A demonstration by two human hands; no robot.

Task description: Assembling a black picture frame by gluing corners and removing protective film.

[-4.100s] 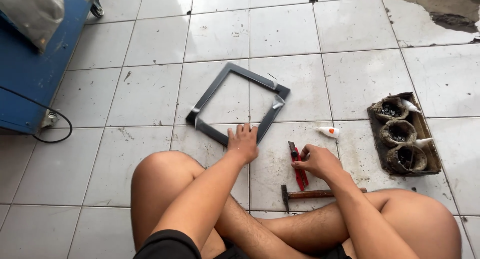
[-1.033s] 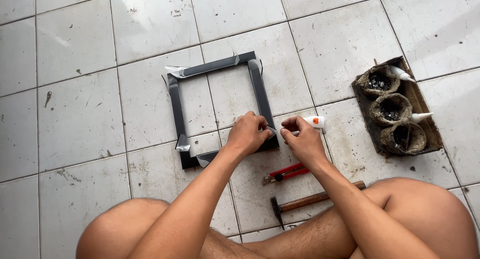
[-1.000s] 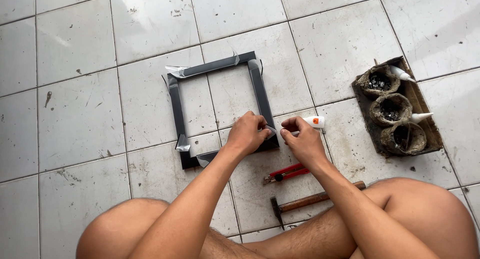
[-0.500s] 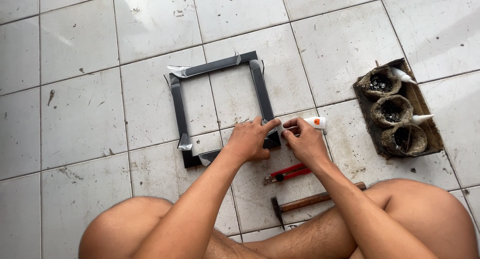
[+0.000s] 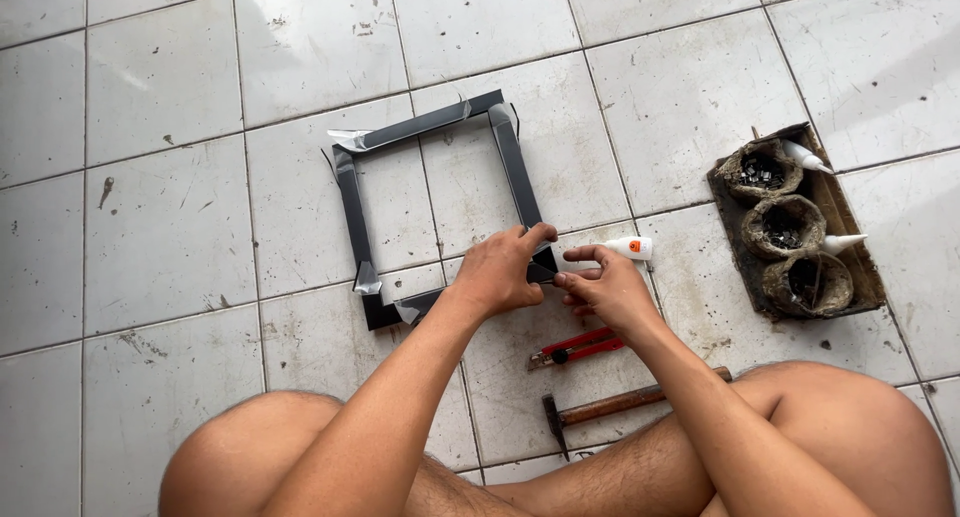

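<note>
Four dark grey flat strips form a square frame (image 5: 350,212) lying flat on the white tiled floor (image 5: 170,237), turned slightly so that its corners point a little off the tile lines; its sides are nearly equal, so it has no clear long axis. Bits of grey tape wrap three visible corners. The fourth corner, nearest the person on the right, is covered by both hands. The left hand (image 5: 500,274) rests over that corner with fingers curled down onto it, the thumb stretched along the right-hand strip. The right hand (image 5: 600,285) meets it from the right, its index finger and thumb pinched at the frame's corner; what lies between them is too small to tell. Just beyond the right hand's fingers lies a small white glue tube with an orange label (image 5: 625,247). Near the right wrist sits a red utility knife (image 5: 575,347), and closer to the legs a hammer with a wooden handle (image 5: 610,407). Well to the right, a brown cardboard tray (image 5: 850,237) holds three rough round cups and two more white tubes.
</note>
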